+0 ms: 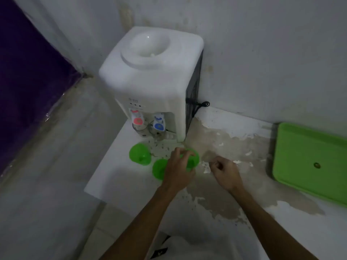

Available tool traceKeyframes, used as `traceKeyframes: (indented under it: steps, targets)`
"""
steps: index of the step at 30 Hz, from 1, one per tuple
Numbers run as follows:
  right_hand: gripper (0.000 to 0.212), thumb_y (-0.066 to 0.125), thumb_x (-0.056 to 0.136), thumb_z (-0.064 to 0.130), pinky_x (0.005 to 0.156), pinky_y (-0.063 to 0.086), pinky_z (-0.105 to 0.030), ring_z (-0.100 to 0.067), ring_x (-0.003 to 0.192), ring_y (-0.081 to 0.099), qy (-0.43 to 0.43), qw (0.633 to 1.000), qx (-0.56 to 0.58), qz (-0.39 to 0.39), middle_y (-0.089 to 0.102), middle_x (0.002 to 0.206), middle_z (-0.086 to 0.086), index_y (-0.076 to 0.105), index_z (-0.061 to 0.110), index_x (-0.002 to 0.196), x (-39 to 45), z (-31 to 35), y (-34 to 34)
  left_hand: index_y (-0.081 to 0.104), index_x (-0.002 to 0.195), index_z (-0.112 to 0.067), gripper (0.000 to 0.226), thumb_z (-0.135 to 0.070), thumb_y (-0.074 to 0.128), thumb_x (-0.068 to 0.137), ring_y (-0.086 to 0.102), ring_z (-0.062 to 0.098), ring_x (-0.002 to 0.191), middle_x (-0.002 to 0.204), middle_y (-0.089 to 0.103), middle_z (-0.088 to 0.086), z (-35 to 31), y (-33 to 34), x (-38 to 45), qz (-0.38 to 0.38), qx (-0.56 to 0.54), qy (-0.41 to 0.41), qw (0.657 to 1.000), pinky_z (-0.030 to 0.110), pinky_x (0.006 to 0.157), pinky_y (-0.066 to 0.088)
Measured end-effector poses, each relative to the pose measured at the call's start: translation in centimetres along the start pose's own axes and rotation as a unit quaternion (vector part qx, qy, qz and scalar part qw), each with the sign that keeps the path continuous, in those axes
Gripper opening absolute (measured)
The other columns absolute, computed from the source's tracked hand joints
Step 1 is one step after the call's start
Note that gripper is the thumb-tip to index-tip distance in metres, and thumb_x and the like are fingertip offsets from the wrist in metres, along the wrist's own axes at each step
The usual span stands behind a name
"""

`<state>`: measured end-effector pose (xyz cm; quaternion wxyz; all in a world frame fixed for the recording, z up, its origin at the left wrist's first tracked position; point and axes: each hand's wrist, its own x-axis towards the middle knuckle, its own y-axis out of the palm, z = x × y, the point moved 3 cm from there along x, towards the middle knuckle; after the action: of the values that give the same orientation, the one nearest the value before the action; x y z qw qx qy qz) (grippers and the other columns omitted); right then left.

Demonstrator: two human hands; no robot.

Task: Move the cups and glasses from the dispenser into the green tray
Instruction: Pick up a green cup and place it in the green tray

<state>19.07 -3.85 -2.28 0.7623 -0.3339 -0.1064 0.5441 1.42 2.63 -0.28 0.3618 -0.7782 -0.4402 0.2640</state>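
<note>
Fingers of your left hand [177, 167] pinch the green cup [193, 158] rim; lift it straight, then carry it past your loosely curled, empty right hand [226, 172] to the green tray [308, 147].

A white bench [116, 177] with peeling paint is being dimly lit; stained white walls [262, 53] and purple sheeting [28, 81] are being seen.

Three green cups [139, 154] before white dispenser [154, 79], glasses [139, 129] under taps, green tray [309, 162] right

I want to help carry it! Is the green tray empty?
Nearly empty: the green tray holds no cups, only one small round thing on its flat floor.
</note>
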Motion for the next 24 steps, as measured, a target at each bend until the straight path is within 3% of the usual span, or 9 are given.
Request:
traceKeyframes:
  steps: [3, 6, 13, 17, 19, 22, 24]
  targets:
    - [0.013, 0.064, 0.089, 0.017, 0.059, 0.05, -0.039, -0.021, 0.057, 0.058, 0.024, 1.0, 0.01, -0.004, 0.063, 0.061, -0.004, 0.069, 0.019, 0.077, -0.1, -0.3, 0.2, 0.048, 0.139, -0.025, 0.068, -0.022, 0.075, 0.077, 0.04, 0.033, 0.133, 0.147, 0.037, 0.009, 0.1, 1.0, 1.1, 0.061, 0.039, 0.02, 0.997, 0.047, 0.099, 0.048]
    - [0.013, 0.063, 0.089, 0.019, 0.06, 0.051, -0.038, -0.023, 0.06, 0.062, 0.047, 0.999, 0.008, -0.007, 0.066, 0.063, -0.005, 0.068, 0.021, 0.077, -0.4, -1.0, 0.2, 0.04, 0.147, -0.026, 0.077, -0.02, 0.076, 0.079, 0.031, 0.032, 0.143, 0.156, 0.028, 0.008, 0.4, 2.0, 1.7, 0.097, 0.07, 0.04, 0.992, 0.047, 0.1, 0.048]
    - [0.012, 0.063, 0.089, 0.022, 0.058, 0.049, -0.03, -0.016, 0.06, 0.063, 0.067, 0.997, 0.013, -0.018, 0.068, 0.064, 0.003, 0.07, 0.026, 0.08, -1.2, -2.6, 0.2, 0.047, 0.143, -0.023, 0.067, -0.011, 0.073, 0.082, 0.038, 0.031, 0.138, 0.152, 0.037, 0.005, 0.2, 2.1, 2.4, 0.089, 0.079, 0.043, 0.992, 0.045, 0.096, 0.051]
    - [0.015, 0.063, 0.089, 0.013, 0.06, 0.049, -0.03, -0.019, 0.059, 0.061, 0.107, 0.989, 0.105, -0.017, 0.071, 0.068, -0.012, 0.071, 0.019, 0.078, -1.1, -2.9, 0.1, 0.048, 0.141, -0.027, 0.065, -0.022, 0.076, 0.082, 0.044, 0.031, 0.13, 0.146, 0.041, 0.005, -1.3, 1.6, 2.7, 0.078, 0.06, 0.042, 0.994, 0.044, 0.091, 0.053]
    - [0.016, 0.06, 0.092, 0.011, 0.063, 0.049, -0.032, -0.021, 0.066, 0.061, 0.161, 0.963, 0.215, -0.028, 0.07, 0.075, -0.019, 0.07, 0.015, 0.081, -1.1, -2.8, 0.1, 0.048, 0.141, -0.029, 0.066, -0.029, 0.077, 0.081, 0.045, 0.03, 0.128, 0.144, 0.041, 0.005, -2.7, 1.3, 2.7, 0.068, 0.044, 0.046, 0.996, 0.043, 0.089, 0.053]
    - [0.017, 0.055, 0.096, 0.022, 0.066, 0.053, -0.033, -0.025, 0.078, 0.065, 0.278, 0.881, 0.383, 0.007, 0.07, 0.087, -0.012, 0.07, 0.015, 0.097, -1.4, -2.7, 0.3, 0.048, 0.14, -0.031, 0.066, -0.031, 0.077, 0.08, 0.048, 0.028, 0.124, 0.14, 0.043, 0.004, -5.2, 1.0, 2.3, 0.036, 0.016, 0.064, 0.997, 0.041, 0.085, 0.052]
    - [0.028, 0.054, 0.096, 0.035, 0.066, 0.056, -0.034, -0.022, 0.068, 0.067, 0.324, 0.823, 0.463, 0.054, 0.071, 0.076, -0.006, 0.075, 0.017, 0.091, -1.8, -2.6, 0.1, 0.047, 0.141, -0.032, 0.067, -0.03, 0.075, 0.08, 0.049, 0.027, 0.123, 0.14, 0.043, 0.003, -6.7, 1.0, 1.9, 0.027, 0.007, 0.072, 0.997, 0.04, 0.085, 0.052]
